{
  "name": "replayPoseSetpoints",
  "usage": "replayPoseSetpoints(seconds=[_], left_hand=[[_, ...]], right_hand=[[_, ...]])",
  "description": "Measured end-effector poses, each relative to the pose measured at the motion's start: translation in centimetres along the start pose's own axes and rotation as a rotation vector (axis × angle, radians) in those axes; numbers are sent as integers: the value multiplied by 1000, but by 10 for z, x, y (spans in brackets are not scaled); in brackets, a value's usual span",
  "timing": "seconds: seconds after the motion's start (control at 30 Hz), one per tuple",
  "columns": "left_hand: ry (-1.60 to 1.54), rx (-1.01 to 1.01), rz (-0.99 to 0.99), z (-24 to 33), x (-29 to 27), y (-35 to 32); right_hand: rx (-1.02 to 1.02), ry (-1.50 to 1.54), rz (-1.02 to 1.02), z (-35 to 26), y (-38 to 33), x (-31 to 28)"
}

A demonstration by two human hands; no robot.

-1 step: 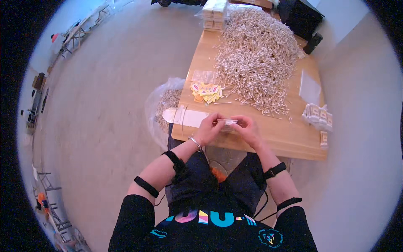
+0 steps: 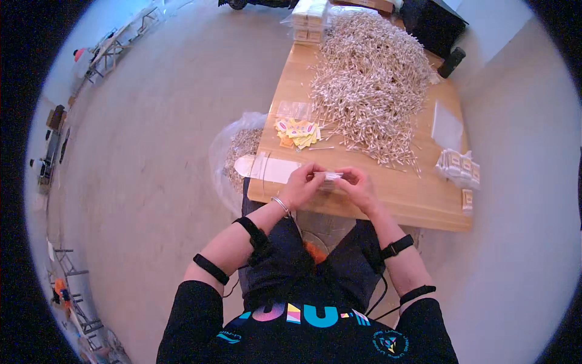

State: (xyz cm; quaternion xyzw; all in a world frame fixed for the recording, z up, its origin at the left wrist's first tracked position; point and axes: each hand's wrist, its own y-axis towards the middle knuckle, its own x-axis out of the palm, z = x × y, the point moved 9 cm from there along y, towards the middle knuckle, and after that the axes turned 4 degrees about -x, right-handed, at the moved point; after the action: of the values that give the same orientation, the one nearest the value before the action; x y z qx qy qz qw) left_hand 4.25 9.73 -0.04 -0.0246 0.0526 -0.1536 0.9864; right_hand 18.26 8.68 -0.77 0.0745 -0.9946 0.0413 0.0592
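Close to the table's front edge, my left hand [image 2: 304, 184] and my right hand [image 2: 356, 187] face each other with fingers closed. Between them they hold a small bundle of cotton swabs [image 2: 331, 176], gripped at its two ends. Whether a clear bag wraps the bundle is too small to tell. Just left of my left hand lies a white strip [image 2: 282, 170], flat on the wood. Beyond my hands, a large heap of loose cotton swabs [image 2: 376, 85] covers the far middle of the table.
Yellow printed cards [image 2: 297, 133] lie left of the heap, with clear bags [image 2: 295, 110] behind them. Filled packs [image 2: 459, 167] sit at the right edge near a white sheet [image 2: 447, 125]. Stacked packs [image 2: 308, 21] stand far left. A plastic sack of swabs [image 2: 242, 145] is beside the table.
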Motion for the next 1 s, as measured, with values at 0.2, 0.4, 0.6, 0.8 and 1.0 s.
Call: replayPoseSetpoints(seconds=[0.2,0.4,0.6,0.8,1.0], left_hand=[[13,-86,47,-16,-3,1],[112,-125,41,-3,1,0],[126,-116,23,-5,4,3],[-127,-29,190,-14,-19,-8],[-6,-38,165,-9,-20,-11]], right_hand=[[28,-92,34,8,-2,-10],[59,-214,94,12,1,-9],[-38,-278,122,12,7,-14],[-2,-301,27,0,5,-2],[-85,-431,46,-20,7,9]])
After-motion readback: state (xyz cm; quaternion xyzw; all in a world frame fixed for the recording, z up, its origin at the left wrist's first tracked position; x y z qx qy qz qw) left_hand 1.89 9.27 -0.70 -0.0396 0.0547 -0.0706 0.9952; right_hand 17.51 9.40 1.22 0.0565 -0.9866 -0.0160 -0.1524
